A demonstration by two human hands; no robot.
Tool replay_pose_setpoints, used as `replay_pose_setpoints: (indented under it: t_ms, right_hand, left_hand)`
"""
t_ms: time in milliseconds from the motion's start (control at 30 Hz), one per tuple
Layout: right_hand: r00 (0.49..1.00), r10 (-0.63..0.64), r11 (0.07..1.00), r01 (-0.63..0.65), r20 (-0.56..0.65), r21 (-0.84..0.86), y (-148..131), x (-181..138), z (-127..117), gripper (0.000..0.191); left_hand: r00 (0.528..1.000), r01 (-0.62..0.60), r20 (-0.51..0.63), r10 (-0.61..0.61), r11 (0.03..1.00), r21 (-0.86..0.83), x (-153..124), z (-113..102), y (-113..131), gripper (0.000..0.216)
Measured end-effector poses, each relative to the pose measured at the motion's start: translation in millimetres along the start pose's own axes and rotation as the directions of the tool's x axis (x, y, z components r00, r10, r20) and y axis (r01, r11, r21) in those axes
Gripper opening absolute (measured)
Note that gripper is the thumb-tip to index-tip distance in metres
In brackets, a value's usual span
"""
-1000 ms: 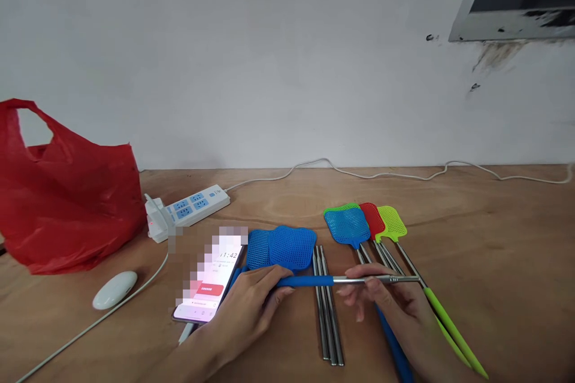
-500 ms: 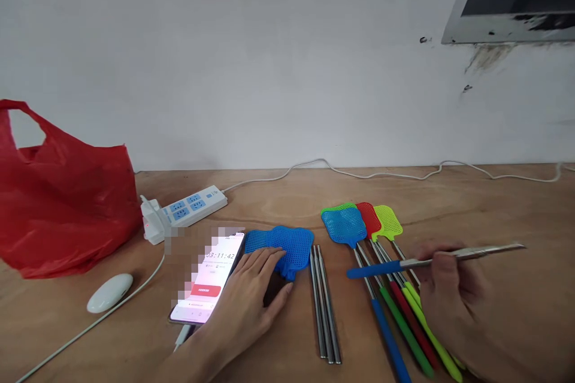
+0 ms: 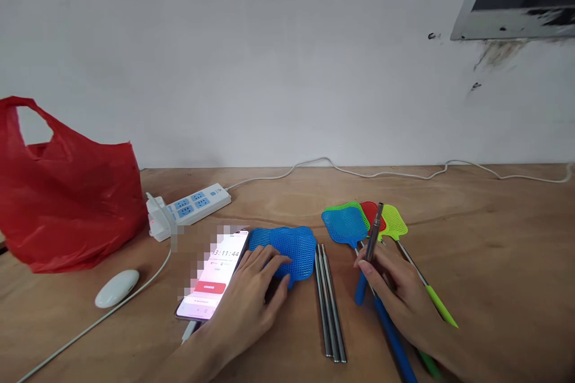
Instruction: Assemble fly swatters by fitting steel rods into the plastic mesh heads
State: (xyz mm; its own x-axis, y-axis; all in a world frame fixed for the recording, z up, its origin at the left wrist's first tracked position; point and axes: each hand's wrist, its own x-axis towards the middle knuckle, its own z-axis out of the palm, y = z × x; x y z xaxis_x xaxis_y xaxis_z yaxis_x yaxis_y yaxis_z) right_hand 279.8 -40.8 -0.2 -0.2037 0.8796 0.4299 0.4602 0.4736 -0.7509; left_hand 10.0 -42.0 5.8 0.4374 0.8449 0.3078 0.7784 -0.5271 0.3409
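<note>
My left hand (image 3: 251, 287) lies over the near edge of the stacked blue fly swatter heads (image 3: 299, 251), fingers apart and fingertips touching the mesh. It grips nothing that I can see. Held in my right hand (image 3: 395, 281) is a metal rod with a blue handle (image 3: 372, 239), its metal end pointing up and away from me. Three or so bare metal rods (image 3: 329, 305) lie side by side between my hands. Behind and under my right hand are swatters with a blue head (image 3: 344, 224), a red head (image 3: 371, 212) and a yellow-green head (image 3: 394, 222), their handles partly covered.
A lit phone (image 3: 220, 275) on a cable lies left of my left hand. Farther left are a white mouse-like object (image 3: 117, 288), a power strip (image 3: 197, 203) and a red plastic bag (image 3: 76, 203). A white cord (image 3: 372, 175) runs along the wall.
My right hand has moved left and turned the blue-handled rod from lying sideways to pointing upward. My left hand stays on the blue heads, its fingers slightly shifted.
</note>
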Motion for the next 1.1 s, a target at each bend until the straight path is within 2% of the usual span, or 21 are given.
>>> replay_pose_setpoints:
  t_ms: [200, 433, 633, 867, 1100]
  right_hand:
    - [0.984, 0.170, 0.955, -0.179, 0.058, 0.235, 8.3, -3.3, 2.4, 0.031]
    - [0.941, 0.307, 0.882, -0.338, 0.144, 0.329, 6.7, -1.8, 2.3, 0.040]
    - [0.932, 0.314, 0.875, -0.359, 0.184, 0.325, 7.5, -1.6, 3.6, 0.042]
    - [0.908, 0.351, 0.820, -0.416, 0.228, 0.394, 4.8, 1.3, 3.1, 0.044]
    - [0.894, 0.410, 0.775, -0.445, 0.179, 0.449, 2.4, 6.6, 2.5, 0.048]
  left_hand:
    - [1.000, -0.001, 0.008, 0.001, 1.000, -0.032, 0.3, -0.9, -1.5, 0.033]
    - [1.000, 0.002, 0.008, -0.002, 1.000, -0.003, -3.4, -1.4, -1.7, 0.051]
    - [0.995, 0.051, 0.086, -0.053, 0.998, 0.030, -2.4, 5.6, -8.6, 0.045]
    - [0.996, 0.048, 0.083, -0.045, 0.998, -0.043, -5.2, 7.4, -16.4, 0.039]
    - [0.994, 0.051, 0.104, -0.042, 0.995, -0.086, 0.9, 0.8, -13.0, 0.037]
